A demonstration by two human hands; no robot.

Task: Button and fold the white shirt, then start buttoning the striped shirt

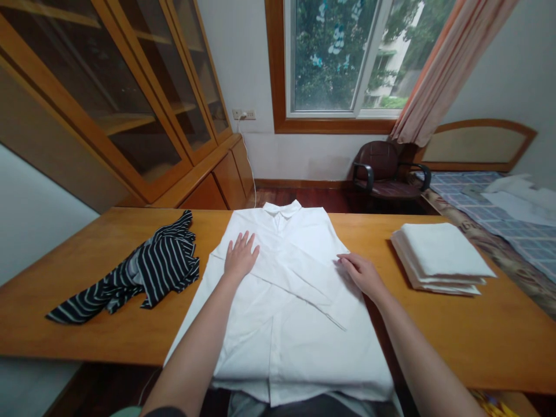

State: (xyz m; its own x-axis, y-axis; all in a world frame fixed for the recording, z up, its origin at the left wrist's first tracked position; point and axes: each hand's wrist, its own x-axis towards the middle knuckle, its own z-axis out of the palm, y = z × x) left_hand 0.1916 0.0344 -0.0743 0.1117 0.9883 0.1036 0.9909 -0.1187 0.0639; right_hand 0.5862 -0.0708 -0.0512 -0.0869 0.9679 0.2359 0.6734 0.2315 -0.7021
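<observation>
A white collared shirt [278, 324] lies spread on the wooden table, its collar at the far side and its hem hanging at the near edge. One sleeve is laid slantwise across the front, its cuff end toward the lower right. My left hand [241, 255] rests flat on the upper left of the shirt, fingers spread. At the shirt's right side edge, my right hand [358, 272] has its fingers drawn together in a pinch on the fabric. The other sleeve is hard to make out.
On the table [347, 226], a crumpled black-and-white striped garment [165, 263] lies left, and a stack of folded white cloth [438, 255] sits right. Beyond are a glass-door cabinet [143, 104], an office chair [380, 168] and a bed [499, 197] with white cloth on it.
</observation>
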